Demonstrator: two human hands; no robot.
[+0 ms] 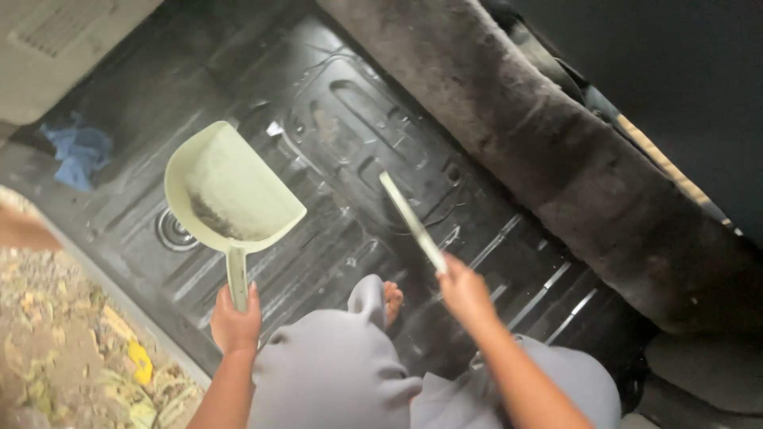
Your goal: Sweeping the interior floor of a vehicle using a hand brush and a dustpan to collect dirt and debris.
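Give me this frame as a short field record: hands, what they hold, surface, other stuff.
setting: bare black vehicle floor, ribbed, seen from above
left hand: grips the handle of a pale green dustpan, held up above the floor
dustpan contents: dark dirt along the lower inside edge
right hand: holds a pale slim brush handle; bristles not discernible
other: blue cloth at upper left; grey fuzzy sill on the right; gravel ground at lower left
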